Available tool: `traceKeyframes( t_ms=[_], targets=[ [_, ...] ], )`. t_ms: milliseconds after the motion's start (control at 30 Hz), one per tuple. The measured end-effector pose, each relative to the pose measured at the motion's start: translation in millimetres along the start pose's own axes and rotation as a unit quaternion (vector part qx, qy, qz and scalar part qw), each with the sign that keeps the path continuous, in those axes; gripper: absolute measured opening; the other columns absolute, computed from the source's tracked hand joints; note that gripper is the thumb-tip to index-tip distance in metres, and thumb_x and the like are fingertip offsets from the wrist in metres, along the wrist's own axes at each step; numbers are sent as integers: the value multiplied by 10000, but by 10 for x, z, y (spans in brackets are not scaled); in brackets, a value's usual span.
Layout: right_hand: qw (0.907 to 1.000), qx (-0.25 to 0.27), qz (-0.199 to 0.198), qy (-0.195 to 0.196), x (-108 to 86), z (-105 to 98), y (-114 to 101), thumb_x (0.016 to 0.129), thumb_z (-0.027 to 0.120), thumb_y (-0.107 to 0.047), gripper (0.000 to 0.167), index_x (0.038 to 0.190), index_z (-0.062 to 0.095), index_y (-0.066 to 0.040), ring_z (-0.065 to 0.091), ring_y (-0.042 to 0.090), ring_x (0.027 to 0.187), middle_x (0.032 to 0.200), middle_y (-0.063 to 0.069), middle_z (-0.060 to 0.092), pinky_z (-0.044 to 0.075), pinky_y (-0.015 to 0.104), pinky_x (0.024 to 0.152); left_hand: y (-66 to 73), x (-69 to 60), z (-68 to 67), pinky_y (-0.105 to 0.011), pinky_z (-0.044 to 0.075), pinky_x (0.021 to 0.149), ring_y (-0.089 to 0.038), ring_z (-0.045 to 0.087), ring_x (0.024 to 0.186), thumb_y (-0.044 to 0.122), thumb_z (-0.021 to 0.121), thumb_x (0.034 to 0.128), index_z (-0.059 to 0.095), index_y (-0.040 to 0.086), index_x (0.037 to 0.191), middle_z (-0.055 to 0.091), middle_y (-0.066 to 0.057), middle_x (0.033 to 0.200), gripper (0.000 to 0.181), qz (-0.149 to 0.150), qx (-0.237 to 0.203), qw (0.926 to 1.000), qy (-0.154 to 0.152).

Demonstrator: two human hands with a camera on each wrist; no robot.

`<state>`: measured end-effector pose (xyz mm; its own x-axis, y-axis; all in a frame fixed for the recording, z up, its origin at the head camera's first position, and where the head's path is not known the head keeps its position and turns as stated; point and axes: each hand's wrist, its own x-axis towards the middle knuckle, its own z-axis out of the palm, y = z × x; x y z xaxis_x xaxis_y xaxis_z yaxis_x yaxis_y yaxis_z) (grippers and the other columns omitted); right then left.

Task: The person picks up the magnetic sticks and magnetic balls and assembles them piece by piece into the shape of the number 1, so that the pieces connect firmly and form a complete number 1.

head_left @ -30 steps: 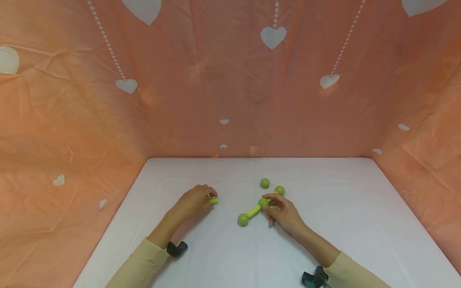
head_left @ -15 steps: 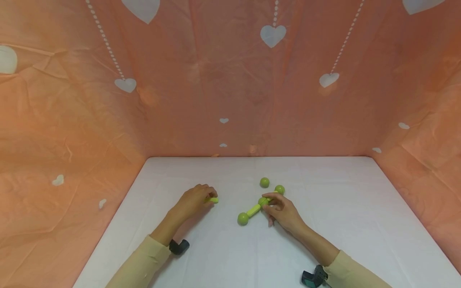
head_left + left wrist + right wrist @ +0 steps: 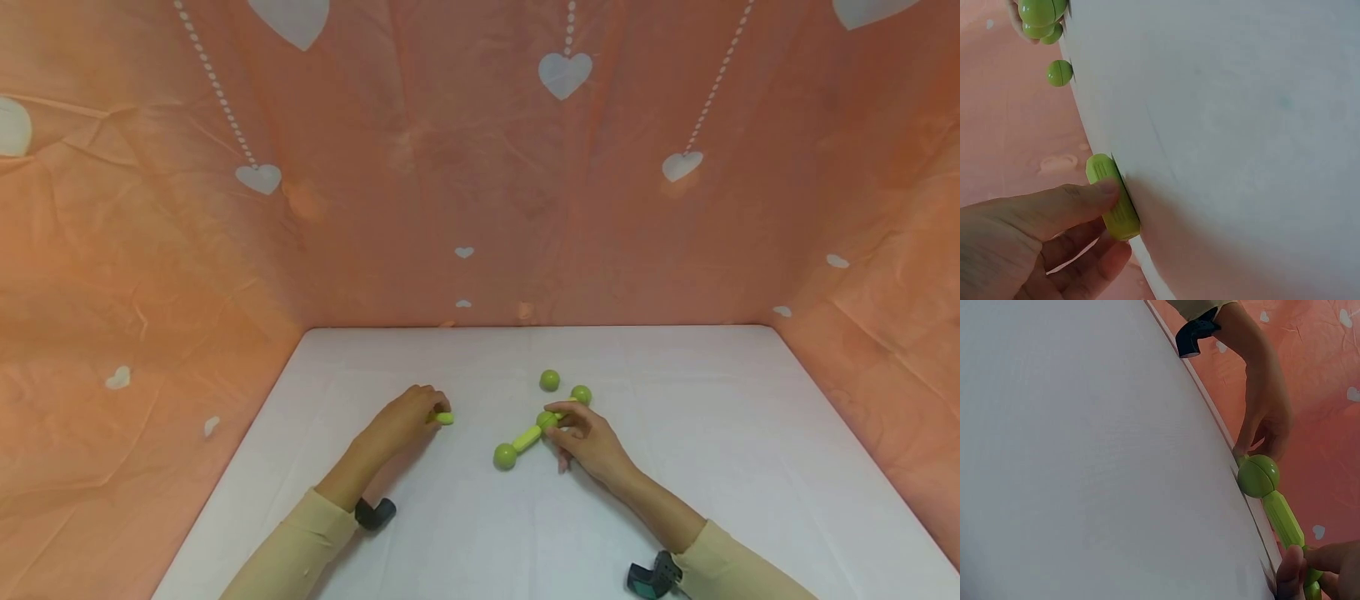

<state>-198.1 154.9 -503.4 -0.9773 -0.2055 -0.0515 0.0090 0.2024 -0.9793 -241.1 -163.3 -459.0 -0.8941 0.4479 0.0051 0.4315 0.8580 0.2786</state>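
On the left of the white table, my left hand point(image 3: 405, 417) pinches a short yellow-green ribbed rod point(image 3: 1124, 219); in the left wrist view the thumb presses its side, and it appears to lie on or just over the table. My right hand point(image 3: 594, 443) holds the middle green ball point(image 3: 546, 421) of a ball-and-rod piece between thumb and fingers. From that ball a rod point(image 3: 1284, 519) runs to the near end ball point(image 3: 506, 456), and another, partly hidden by the fingers, leads to the far end ball point(image 3: 581, 395).
A loose green ball point(image 3: 550, 380) sits beyond the joined piece, close to its far end ball. White cloth covers the table point(image 3: 450, 533). Orange sheeting with hearts point(image 3: 420, 167) rises at the back and both sides. Dark wrist-worn devices point(image 3: 375, 514) show under the sleeves.
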Motion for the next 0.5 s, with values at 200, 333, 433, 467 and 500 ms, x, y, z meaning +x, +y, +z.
traceKeyframes(
  t_ms=[200,333,433,467,500],
  targets=[
    [10000,12,17,-9,0,14,-14,891,686,-185,406,1278,562,-170,618,207,554,1077,128,575,526,292,566,8,-38,-33,-287,492,821,-119,531,897,84,711,857,694,144,970,610,46,907,129,-6,-196,9998,-27],
    [10000,-5,9,-20,-3,18,-20,893,685,-189,410,1282,560,-165,622,209,557,1077,127,576,529,292,573,8,-59,-30,-288,494,823,-111,546,905,97,709,861,684,177,983,606,62,910,148,-47,-115,9999,-22],
    [10000,8,20,-17,-7,16,-22,890,688,-192,417,1285,558,-163,622,212,558,1077,126,577,529,293,577,16,-74,-29,-301,498,807,-116,563,903,118,716,857,680,207,995,609,68,907,168,17,-8,10000,23],
    [10000,11,26,-18,-9,16,-24,890,688,-191,418,1286,557,-163,622,213,558,1077,126,577,529,291,581,20,-78,-28,-301,497,801,-115,566,901,128,716,858,678,216,997,610,71,905,169,32,24,10000,29],
    [10000,18,28,-19,-11,14,-25,890,688,-191,419,1287,556,-163,622,214,559,1078,126,576,529,290,582,23,-84,-27,-301,496,793,-115,568,896,140,719,857,678,224,997,612,74,903,169,50,55,10000,40]
  ],
)
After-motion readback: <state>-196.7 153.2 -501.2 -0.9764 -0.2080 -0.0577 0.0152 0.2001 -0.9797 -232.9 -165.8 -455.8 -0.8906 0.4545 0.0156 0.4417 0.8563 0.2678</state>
